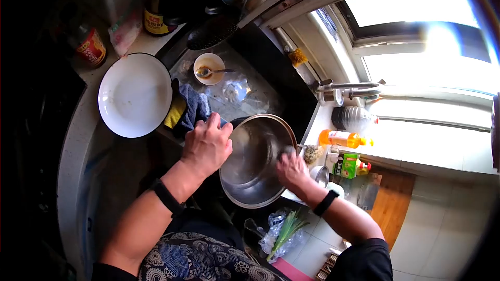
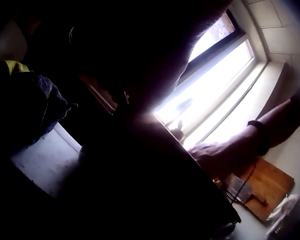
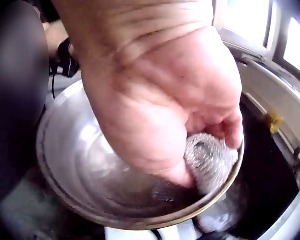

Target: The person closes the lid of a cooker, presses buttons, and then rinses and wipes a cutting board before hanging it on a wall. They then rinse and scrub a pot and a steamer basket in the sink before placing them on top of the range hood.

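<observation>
A round stainless-steel pot (image 1: 245,151) is tilted over the sink, its shiny inside facing up toward me. At its left edge my left hand (image 1: 207,143) grips it, with the fingers curled and the exact hold hidden behind the knuckles. My right hand (image 1: 294,170) reaches inside the pot. Its fingers and thumb (image 3: 177,172) pinch a silvery steel wool scrubber (image 3: 210,160) against the inner wall close under the rim. The left wrist view is mostly dark and shows the pot only as a black shape.
Beyond the pot, a small bowl (image 1: 216,79) with a spoon stands in the sink (image 1: 260,99). A white plate (image 1: 133,119) and dark cloth (image 1: 194,106) lie to the left. At right are the faucet (image 1: 364,91), an orange bottle (image 1: 341,138) and a cutting board (image 1: 390,198); green onions (image 1: 285,234) are below.
</observation>
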`<action>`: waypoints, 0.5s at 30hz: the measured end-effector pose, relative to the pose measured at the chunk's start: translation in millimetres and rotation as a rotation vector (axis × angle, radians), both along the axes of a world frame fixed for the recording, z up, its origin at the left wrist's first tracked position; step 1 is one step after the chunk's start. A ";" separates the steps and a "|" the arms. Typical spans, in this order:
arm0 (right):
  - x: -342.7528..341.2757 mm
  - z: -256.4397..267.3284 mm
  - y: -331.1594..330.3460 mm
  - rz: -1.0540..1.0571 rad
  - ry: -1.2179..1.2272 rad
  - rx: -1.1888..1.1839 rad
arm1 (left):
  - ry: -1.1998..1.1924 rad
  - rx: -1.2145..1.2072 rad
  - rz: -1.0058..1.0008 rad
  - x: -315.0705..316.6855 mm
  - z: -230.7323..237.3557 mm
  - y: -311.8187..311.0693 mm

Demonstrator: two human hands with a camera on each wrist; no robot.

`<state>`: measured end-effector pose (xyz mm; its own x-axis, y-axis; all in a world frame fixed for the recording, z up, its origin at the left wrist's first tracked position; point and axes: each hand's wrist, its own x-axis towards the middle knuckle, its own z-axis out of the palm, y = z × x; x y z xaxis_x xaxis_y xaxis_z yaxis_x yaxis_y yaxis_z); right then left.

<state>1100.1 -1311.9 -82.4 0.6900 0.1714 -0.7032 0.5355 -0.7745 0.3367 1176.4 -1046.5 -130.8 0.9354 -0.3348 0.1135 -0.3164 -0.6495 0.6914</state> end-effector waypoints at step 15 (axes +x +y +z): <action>-13.4 -35.6 -36.3 0.059 -0.052 0.140 | -0.077 -0.029 -0.025 0.4 -3.7 2.7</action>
